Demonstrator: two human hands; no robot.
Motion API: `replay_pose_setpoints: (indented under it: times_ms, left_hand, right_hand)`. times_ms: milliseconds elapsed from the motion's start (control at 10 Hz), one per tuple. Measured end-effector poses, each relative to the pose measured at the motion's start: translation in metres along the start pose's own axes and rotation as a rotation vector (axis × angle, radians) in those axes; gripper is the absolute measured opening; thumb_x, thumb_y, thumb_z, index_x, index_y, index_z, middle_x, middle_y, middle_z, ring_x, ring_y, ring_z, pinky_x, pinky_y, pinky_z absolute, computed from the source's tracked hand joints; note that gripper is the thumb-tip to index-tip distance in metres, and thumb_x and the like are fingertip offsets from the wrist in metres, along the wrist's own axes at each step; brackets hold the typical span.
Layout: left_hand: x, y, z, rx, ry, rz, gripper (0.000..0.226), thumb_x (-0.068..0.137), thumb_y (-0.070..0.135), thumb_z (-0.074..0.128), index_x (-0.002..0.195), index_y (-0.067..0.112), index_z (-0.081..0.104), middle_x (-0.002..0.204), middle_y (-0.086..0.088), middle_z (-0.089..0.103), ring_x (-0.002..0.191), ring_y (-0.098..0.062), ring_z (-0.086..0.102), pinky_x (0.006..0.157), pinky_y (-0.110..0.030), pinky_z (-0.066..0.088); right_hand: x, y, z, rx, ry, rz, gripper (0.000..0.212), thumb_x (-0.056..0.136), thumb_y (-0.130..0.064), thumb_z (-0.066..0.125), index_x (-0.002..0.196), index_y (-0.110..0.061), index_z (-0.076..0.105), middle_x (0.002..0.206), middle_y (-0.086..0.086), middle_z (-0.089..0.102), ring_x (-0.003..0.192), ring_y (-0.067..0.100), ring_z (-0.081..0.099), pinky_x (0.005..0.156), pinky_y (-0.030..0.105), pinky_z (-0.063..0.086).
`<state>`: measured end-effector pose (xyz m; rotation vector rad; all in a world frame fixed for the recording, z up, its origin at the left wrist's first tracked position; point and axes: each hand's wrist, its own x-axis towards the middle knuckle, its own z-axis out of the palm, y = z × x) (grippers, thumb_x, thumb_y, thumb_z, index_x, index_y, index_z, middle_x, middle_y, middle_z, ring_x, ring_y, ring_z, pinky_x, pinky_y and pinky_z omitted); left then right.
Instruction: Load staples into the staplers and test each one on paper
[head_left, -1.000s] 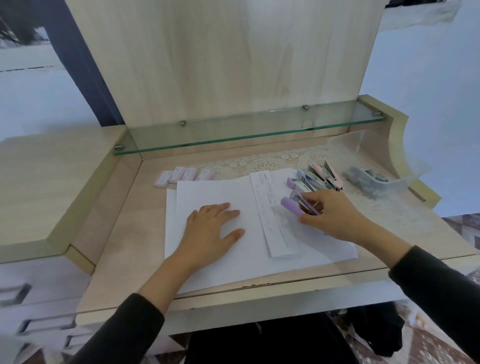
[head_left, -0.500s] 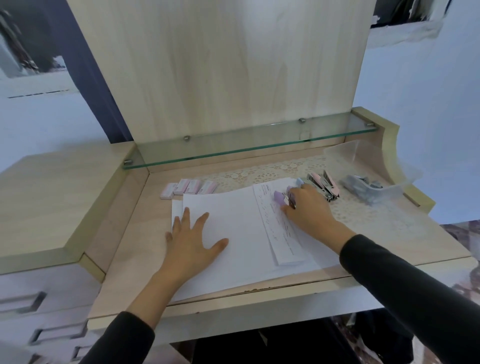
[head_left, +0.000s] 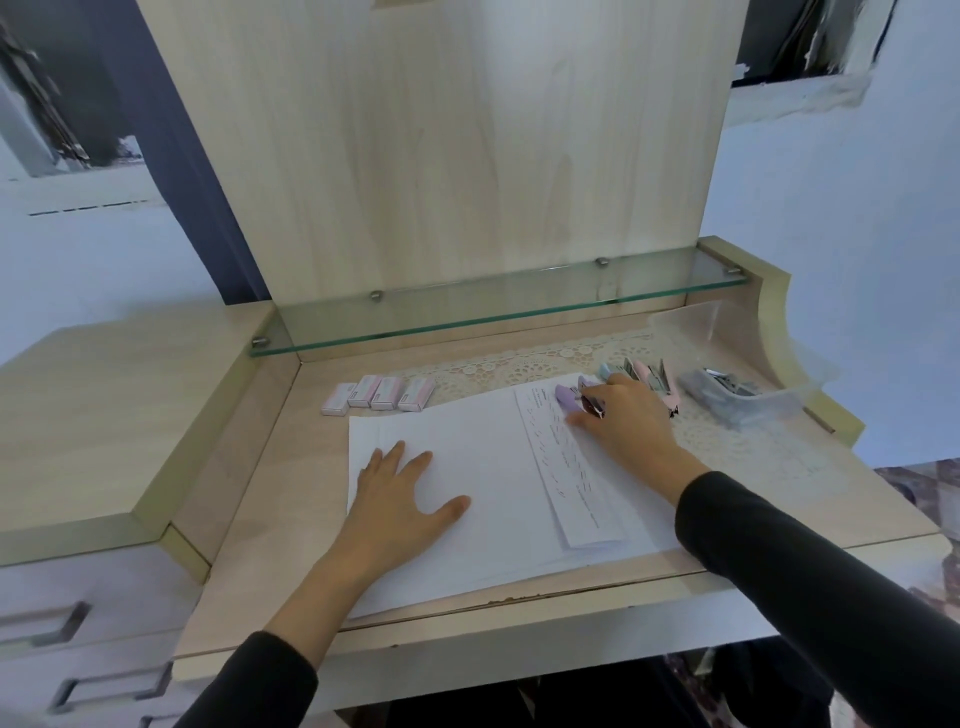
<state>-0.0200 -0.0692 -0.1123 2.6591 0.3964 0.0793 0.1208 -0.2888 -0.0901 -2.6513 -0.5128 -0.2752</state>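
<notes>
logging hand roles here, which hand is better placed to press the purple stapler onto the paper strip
Right. The right hand grips the purple stapler at the top of the paper strip; the left hand lies flat on the white sheets.

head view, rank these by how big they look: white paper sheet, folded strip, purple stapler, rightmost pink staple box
1. white paper sheet
2. folded strip
3 and 4, unsure: the purple stapler is partly hidden under the right hand; the part that shows looks about as big as the rightmost pink staple box.
</notes>
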Motion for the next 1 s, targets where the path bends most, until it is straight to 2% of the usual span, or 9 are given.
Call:
replay_pose_setpoints:
  times_ms: [100,200,300,400,500,600,700,800,1000]
  left_hand:
    - [0.003,0.004,0.002,0.007,0.009,-0.008,0.076,0.082,0.061,0.050,0.144,0.025,0.023,0.155,0.000,0.006,0.142,-0.021,-0.005,0.116,-0.038,0.003]
    - [0.004,-0.001,0.001,0.025,0.021,0.003,0.077,0.080,0.066,0.047,0.143,0.029,0.024,0.155,0.003,0.008,0.142,-0.019,-0.002,0.115,-0.036,0.006]
    - [0.003,-0.007,-0.001,-0.029,0.029,0.046,0.071,0.084,0.061,0.045,0.143,0.028,0.024,0.154,0.004,0.011,0.142,-0.015,0.002,0.114,-0.033,0.008]
    - [0.001,-0.011,-0.008,-0.101,0.074,0.110,0.062,0.089,0.049,0.047,0.142,0.025,0.027,0.153,0.004,0.016,0.141,-0.012,0.007,0.114,-0.029,0.008]
    - [-0.004,-0.019,-0.011,-0.013,0.096,0.131,0.056,0.088,0.047,0.051,0.138,0.025,0.036,0.152,0.003,0.019,0.141,-0.015,0.009,0.115,-0.034,0.007]
    - [-0.007,-0.025,-0.008,0.083,0.050,0.122,0.058,0.088,0.052,0.047,0.139,0.029,0.034,0.153,0.004,0.016,0.141,-0.015,0.007,0.116,-0.036,0.003]
    - [-0.007,-0.029,-0.005,0.077,0.046,0.124,0.058,0.089,0.054,0.042,0.141,0.031,0.030,0.154,0.006,0.013,0.142,-0.014,0.005,0.116,-0.038,0.001]
    - [-0.010,-0.034,0.001,0.046,0.081,0.168,0.056,0.090,0.052,0.041,0.140,0.031,0.030,0.153,0.007,0.014,0.141,-0.011,0.005,0.115,-0.035,-0.001]
    - [-0.024,-0.039,0.011,-0.084,0.255,0.177,0.051,0.084,0.052,0.049,0.123,0.020,0.058,0.137,0.005,0.046,0.130,-0.011,0.034,0.104,-0.015,0.017]
  right_hand:
    - [0.004,0.000,0.001,-0.041,-0.038,-0.027,0.041,0.087,-0.044,0.052,0.086,-0.005,0.065,0.097,0.012,0.061,0.081,0.022,0.055,0.072,0.030,0.044]
    - [0.003,-0.001,0.002,-0.054,-0.019,-0.028,0.039,0.091,-0.043,0.046,0.091,-0.009,0.065,0.103,0.013,0.061,0.080,0.022,0.054,0.069,0.030,0.046]
    - [-0.010,-0.006,-0.001,-0.089,-0.002,-0.068,0.036,0.089,-0.038,0.050,0.118,-0.018,0.058,0.120,0.008,0.054,0.109,0.025,0.050,0.085,0.034,0.045]
    - [-0.032,-0.007,-0.002,-0.048,-0.007,-0.185,0.036,0.088,-0.034,0.051,0.122,-0.022,0.056,0.128,0.000,0.052,0.118,0.021,0.044,0.094,0.033,0.039]
    - [-0.055,0.000,0.001,-0.044,-0.020,-0.327,0.035,0.086,-0.039,0.046,0.108,-0.021,0.066,0.118,0.001,0.063,0.112,0.027,0.054,0.093,0.043,0.047]
    - [-0.066,0.011,0.006,-0.114,-0.065,-0.384,0.050,0.082,-0.051,0.036,0.106,-0.020,0.067,0.115,-0.002,0.066,0.116,0.031,0.055,0.091,0.048,0.049]
    - [-0.067,0.014,0.007,-0.121,-0.137,-0.361,0.068,0.080,-0.060,0.017,0.129,-0.026,0.049,0.137,-0.012,0.047,0.139,0.022,0.027,0.111,0.041,0.023]
    - [-0.068,0.015,0.008,-0.128,-0.171,-0.363,0.077,0.075,-0.064,0.005,0.138,-0.031,0.034,0.146,-0.017,0.033,0.143,0.013,0.008,0.115,0.030,0.012]
    - [-0.076,0.014,0.006,-0.034,-0.202,-0.325,0.094,0.066,-0.082,-0.002,0.135,-0.033,0.038,0.144,-0.020,0.033,0.140,0.005,0.006,0.113,0.026,0.016]
